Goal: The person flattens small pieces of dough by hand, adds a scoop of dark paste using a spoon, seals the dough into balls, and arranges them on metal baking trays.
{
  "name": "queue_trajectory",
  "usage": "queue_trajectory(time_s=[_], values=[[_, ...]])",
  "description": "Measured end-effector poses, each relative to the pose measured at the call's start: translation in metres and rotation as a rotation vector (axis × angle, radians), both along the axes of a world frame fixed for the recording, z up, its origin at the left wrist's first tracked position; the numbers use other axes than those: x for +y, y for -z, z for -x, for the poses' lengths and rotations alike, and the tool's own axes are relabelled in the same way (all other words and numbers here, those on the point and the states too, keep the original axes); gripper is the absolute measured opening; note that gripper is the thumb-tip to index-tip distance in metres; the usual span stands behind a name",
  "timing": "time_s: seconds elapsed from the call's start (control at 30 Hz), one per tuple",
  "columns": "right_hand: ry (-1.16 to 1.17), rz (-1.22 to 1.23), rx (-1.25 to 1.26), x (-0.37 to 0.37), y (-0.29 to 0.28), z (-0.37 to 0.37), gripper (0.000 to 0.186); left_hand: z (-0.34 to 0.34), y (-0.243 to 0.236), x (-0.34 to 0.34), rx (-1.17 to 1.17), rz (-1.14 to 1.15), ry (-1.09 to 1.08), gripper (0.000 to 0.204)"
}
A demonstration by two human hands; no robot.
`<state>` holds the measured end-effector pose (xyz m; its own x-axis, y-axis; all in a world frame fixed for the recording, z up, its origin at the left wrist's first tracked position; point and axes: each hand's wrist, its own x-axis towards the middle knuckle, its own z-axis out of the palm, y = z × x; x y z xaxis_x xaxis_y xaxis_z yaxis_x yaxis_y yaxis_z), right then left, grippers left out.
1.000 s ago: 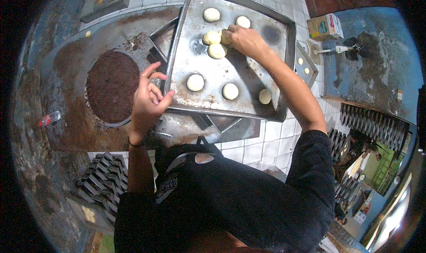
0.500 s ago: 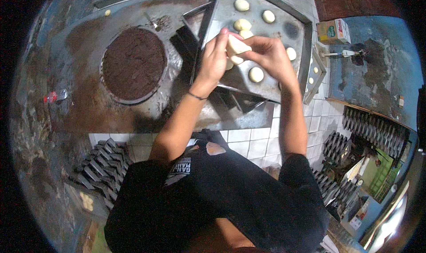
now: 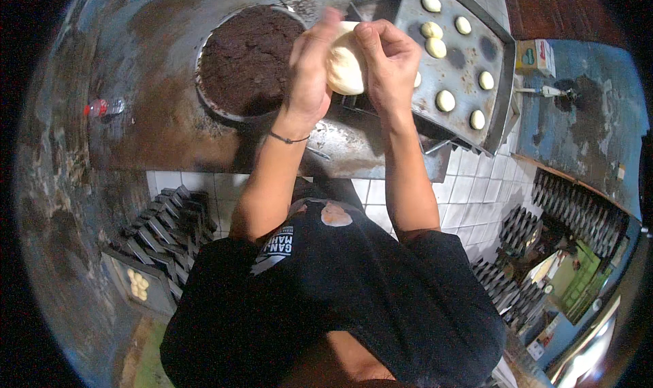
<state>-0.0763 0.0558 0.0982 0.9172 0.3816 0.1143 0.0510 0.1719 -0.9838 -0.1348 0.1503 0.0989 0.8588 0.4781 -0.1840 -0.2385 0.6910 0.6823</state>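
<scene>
Stained tbl (image 3: pixel 153 133) w/ rnd pan (image 3: pixel 216 110) of dk mix (image 3: pixel 245 58)

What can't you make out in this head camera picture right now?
In the head view:
Left hand: fingertips smeared by blur.
Large dough piece: its sides are covered by the left hand and right hand; its inside can't be seen.
Dough ball beside the right hand: mostly hidden by that hand.
Baking tray: far corner cut off by the upper edge.
</scene>
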Motion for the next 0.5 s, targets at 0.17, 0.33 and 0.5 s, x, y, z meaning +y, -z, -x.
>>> queue_trajectory(time_s=[0.17, 0.33, 0.5], values=[[-0.038, 0.183, -0.002, 0.032, -0.016, 0.022, 0.032, 0.039, 0.029, 0.051, -0.002, -0.209, -0.004, 0.04], [-0.544, 0.25, 0.166, 0.042, -0.043, 0.053, 0.041, 0.091, 0.083, 0.094, -0.157, -0.472, 0.106, 0.041], [-0.368, 0.791, 0.072, 0.035, 0.067, 0.074, 0.074, 0.153, 0.135, 0.094, -0.041, -0.925, 0.179, 0.065]])
